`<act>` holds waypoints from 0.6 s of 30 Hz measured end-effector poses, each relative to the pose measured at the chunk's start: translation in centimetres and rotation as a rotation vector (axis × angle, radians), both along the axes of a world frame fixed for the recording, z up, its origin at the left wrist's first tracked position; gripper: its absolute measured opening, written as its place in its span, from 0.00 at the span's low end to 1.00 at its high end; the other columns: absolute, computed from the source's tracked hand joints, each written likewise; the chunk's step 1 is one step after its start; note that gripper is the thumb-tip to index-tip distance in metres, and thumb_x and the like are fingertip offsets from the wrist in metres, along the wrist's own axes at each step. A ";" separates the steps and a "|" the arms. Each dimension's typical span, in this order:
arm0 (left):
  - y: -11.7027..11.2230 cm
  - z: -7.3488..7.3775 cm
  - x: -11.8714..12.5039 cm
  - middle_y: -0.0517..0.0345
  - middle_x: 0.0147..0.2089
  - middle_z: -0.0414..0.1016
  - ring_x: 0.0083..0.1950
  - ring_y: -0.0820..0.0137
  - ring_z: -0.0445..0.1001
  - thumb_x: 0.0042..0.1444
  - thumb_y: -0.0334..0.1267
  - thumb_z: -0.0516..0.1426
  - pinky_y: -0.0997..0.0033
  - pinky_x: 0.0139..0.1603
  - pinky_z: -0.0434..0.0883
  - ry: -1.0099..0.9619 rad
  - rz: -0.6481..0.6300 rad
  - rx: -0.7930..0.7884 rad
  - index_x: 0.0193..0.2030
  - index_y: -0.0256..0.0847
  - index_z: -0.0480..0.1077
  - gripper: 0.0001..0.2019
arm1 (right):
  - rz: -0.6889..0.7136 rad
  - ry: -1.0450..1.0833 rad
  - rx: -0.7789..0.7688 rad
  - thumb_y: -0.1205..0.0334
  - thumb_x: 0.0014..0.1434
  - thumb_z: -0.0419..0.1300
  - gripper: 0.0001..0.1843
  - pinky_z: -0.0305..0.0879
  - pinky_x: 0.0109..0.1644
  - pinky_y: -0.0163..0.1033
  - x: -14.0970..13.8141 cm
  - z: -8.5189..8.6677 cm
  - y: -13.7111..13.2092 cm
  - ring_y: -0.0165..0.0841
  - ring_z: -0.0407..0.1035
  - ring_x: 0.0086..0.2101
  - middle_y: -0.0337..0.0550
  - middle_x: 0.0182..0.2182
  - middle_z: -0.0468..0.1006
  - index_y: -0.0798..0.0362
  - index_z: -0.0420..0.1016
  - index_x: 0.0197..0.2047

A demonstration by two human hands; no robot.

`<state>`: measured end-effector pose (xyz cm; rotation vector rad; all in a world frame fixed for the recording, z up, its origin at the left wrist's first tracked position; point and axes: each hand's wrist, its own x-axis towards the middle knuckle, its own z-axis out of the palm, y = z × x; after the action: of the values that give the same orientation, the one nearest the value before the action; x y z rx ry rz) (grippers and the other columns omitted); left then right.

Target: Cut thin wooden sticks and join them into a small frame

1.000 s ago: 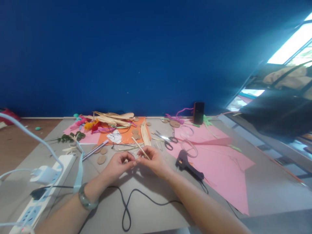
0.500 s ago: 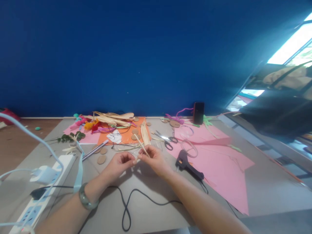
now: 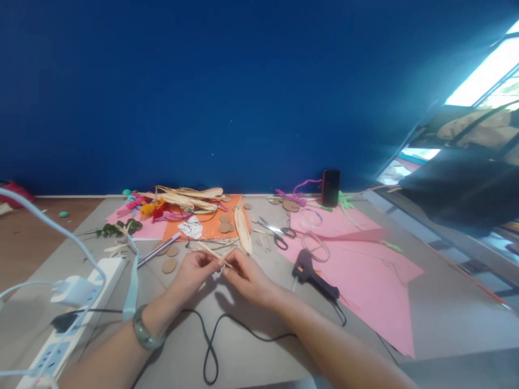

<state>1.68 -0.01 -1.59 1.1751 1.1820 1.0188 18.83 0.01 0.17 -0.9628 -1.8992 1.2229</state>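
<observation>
My left hand (image 3: 194,273) and my right hand (image 3: 247,278) meet over the grey table, both with fingers pinched on a thin pale straw strip (image 3: 211,253) that slants up to the left between them. A green bangle (image 3: 144,330) sits on my left wrist. A black glue gun (image 3: 312,275) lies just right of my right hand. Its black cord (image 3: 211,346) loops under my forearms.
Pink paper sheets (image 3: 365,270) cover the right side. Scissors (image 3: 278,233), brown card discs (image 3: 169,265), an orange sheet (image 3: 206,227) with straw strips and coloured pompoms lie behind. A white power strip (image 3: 81,302) with cables is at the left. A dark phone (image 3: 330,187) stands by the blue wall.
The strip has swung from pointing up-left above my right hand to lying lower and flatter toward the left. My right hand moved slightly left and down, closing in on my left hand.
</observation>
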 end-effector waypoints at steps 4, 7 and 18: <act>-0.2 -0.3 0.4 0.59 0.20 0.71 0.21 0.74 0.66 0.41 0.47 0.64 0.76 0.23 0.60 0.037 0.035 0.001 0.24 0.34 0.72 0.15 | -0.049 0.037 -0.122 0.50 0.58 0.56 0.15 0.54 0.29 0.33 0.0 -0.2 0.2 0.27 0.56 0.25 0.34 0.24 0.62 0.52 0.62 0.30; -0.5 -0.4 0.8 0.59 0.20 0.71 0.21 0.74 0.65 0.42 0.47 0.64 0.76 0.23 0.61 0.065 0.048 0.038 0.23 0.34 0.71 0.15 | -0.069 0.068 -0.209 0.46 0.56 0.57 0.19 0.53 0.28 0.32 0.1 -0.1 0.4 0.26 0.55 0.24 0.33 0.21 0.62 0.53 0.62 0.26; -0.9 0.1 0.6 0.57 0.25 0.75 0.26 0.71 0.70 0.47 0.45 0.62 0.74 0.27 0.64 0.031 -0.059 0.143 0.27 0.37 0.74 0.11 | 0.045 0.213 -0.558 0.51 0.52 0.62 0.20 0.40 0.19 0.30 0.7 0.8 0.6 0.21 0.51 0.15 0.31 0.16 0.67 0.53 0.58 0.23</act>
<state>2.33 -0.93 -1.49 1.3350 1.1064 1.0570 19.50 0.56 0.98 -1.0158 -1.4438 1.8562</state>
